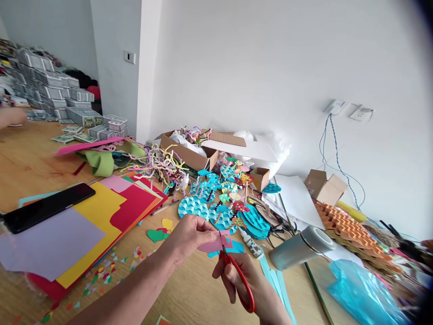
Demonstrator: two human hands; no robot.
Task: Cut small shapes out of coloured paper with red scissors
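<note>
Pinched in my left hand [189, 237] is a small piece of pink paper [211, 244], held above the table. My right hand [243, 275] grips a pair of red-handled scissors [249, 293], whose blades meet the paper's right part. Below and behind the paper lie blue paper scraps [237, 247]. Just beyond my hands are round blue wave-patterned pieces [193, 207] with small paper fish [241, 206] on twisted stems. A small white glue bottle [251, 243] lies right of the paper.
Coloured paper sheets [98, 207] with a black phone [50, 206] on top lie left. Confetti scraps [103, 273] litter the front. A grey thermos [297, 248] lies right, near a blue plastic bag [363, 289]. Pipe cleaners [162, 162] and a cardboard box [189, 153] stand behind. Another person's hand [11, 117] shows far left.
</note>
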